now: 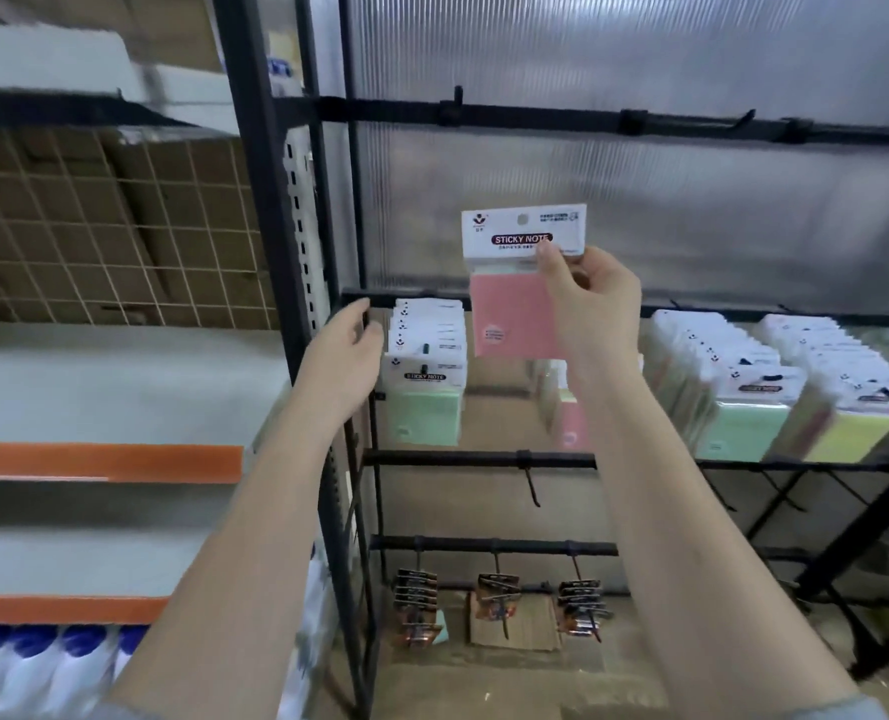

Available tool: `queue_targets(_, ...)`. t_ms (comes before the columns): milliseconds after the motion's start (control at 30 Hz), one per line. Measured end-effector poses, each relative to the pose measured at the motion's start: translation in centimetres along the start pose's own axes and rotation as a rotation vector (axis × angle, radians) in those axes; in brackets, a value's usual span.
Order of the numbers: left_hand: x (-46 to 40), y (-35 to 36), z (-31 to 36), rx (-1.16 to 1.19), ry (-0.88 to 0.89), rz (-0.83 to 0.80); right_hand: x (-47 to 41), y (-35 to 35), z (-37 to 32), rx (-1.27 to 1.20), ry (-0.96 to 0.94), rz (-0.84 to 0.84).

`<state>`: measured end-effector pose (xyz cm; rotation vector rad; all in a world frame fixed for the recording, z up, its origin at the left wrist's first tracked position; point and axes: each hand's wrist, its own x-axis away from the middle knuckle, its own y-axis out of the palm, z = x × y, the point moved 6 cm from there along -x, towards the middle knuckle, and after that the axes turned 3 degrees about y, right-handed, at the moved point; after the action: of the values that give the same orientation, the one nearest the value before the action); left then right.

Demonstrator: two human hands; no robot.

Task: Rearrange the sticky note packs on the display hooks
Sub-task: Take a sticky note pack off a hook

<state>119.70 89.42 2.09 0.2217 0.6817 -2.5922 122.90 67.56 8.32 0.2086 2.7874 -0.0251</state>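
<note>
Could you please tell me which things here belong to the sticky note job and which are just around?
Job:
pink pack pinched by right hand
hanging green packs
empty top hooks
left hand

Just around:
bottles
cardboard boxes
small carded items

The pack (518, 304) pinched in the right hand (588, 298) is pink, with a white header card bearing a dark red label. Just beside the left hand (351, 345), the front pack of the hanging stack (424, 402) is mint green under a white header. Off to the right of the right hand hang a green pack (743, 423) and a yellow pack (847, 433). The rack bars (484, 459) are black. Left of the left hand, the shelf edges (105, 462) are orange, and a wire grid (94, 226) crosshatches brown cardboard.
</note>
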Motion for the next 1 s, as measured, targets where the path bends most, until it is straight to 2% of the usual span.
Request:
queue_targets(400,-3.2,1.5,-0.1,0.031,0.024,-0.099,-2.3,3.6,-4.8,-0.072,-0.110,-0.003)
queue_targets(633,-4.3,1.0,-0.3,-0.024,0.069,-0.138,-3.6,6.0,-6.1,-0.183,-0.021,0.017)
queue_targets(833,-4.9,0.8,-1.0,0.032,0.024,-0.139,-4.1,6.8,-6.2,-0.194,0.018,0.069)
queue_targets(1000,-5.5,1.8,-1.3,0.100,0.013,-0.220,-4.0,6.9,-6.1,-0.200,0.002,0.112)
